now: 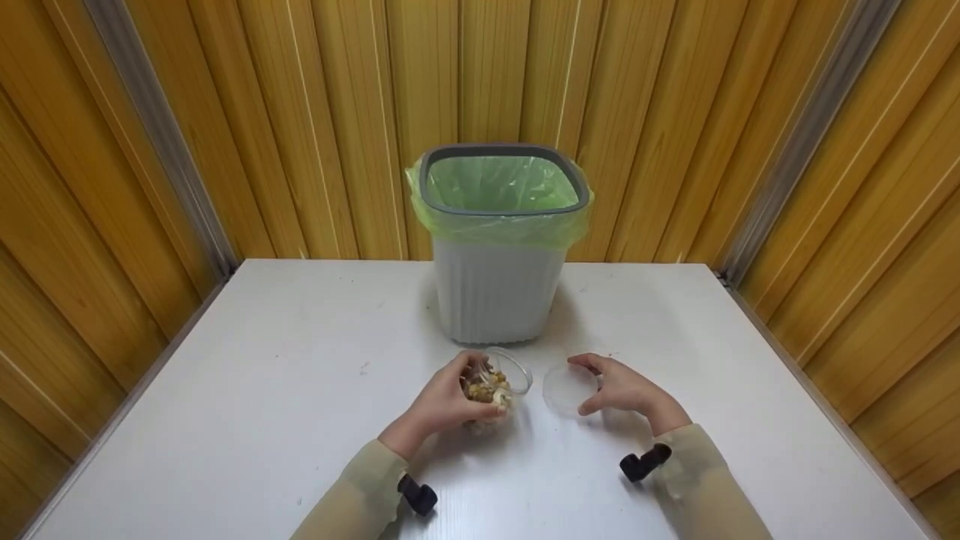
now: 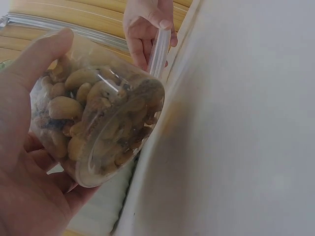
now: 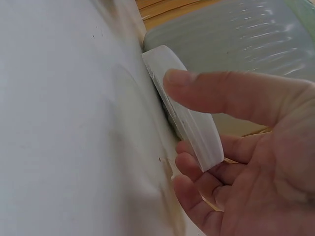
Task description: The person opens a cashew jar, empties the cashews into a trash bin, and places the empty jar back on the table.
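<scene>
My left hand (image 1: pixel 439 397) grips a clear plastic jar (image 2: pixel 98 110), fingers and thumb wrapped about its side. Tan and brown nut-like pieces (image 1: pixel 484 388) fill much of the jar. It leans over, its uncovered mouth facing up and to the right in the head view; the left wrist view shows its round base. To the right, my right hand (image 1: pixel 626 390) pinches a round translucent lid (image 3: pixel 184 108) by its edge between thumb and fingers. Lid and jar are apart, with a small gap between them over the white table (image 1: pixel 300 420).
Just beyond the hands stands a light grey trash bin (image 1: pixel 495 292) with a dark grey rim ring (image 1: pixel 499 213). A green bag (image 1: pixel 499 229) lines it and hangs over its outside. Wood-patterned walls (image 1: pixel 337 112) enclose the table's back and sides.
</scene>
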Available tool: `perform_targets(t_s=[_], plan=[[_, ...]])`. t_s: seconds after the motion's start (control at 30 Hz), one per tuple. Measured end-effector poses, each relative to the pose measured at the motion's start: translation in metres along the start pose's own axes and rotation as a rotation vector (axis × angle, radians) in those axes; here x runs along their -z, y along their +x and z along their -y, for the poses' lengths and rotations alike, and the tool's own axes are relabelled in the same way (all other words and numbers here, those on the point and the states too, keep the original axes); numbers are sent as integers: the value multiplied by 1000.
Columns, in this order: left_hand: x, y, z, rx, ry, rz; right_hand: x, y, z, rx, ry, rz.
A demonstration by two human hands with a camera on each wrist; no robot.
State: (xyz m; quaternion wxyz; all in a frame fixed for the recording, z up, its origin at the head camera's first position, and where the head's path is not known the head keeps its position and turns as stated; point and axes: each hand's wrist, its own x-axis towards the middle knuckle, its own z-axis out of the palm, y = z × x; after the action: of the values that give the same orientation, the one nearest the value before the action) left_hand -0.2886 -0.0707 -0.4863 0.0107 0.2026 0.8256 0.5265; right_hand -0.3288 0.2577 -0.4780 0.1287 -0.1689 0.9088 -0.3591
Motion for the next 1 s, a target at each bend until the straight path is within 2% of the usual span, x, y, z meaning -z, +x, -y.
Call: perform_targets(t_s=[0.17, 0.63, 1.0], plan=[[0, 0, 0, 6, 9, -1, -1, 1, -2, -23, -10, 14], [0, -1, 0, 18, 25, 4, -1, -2, -2, 17, -35, 18], [0, -1, 0, 19, 22, 6, -3, 0, -7, -36, -6, 3]])
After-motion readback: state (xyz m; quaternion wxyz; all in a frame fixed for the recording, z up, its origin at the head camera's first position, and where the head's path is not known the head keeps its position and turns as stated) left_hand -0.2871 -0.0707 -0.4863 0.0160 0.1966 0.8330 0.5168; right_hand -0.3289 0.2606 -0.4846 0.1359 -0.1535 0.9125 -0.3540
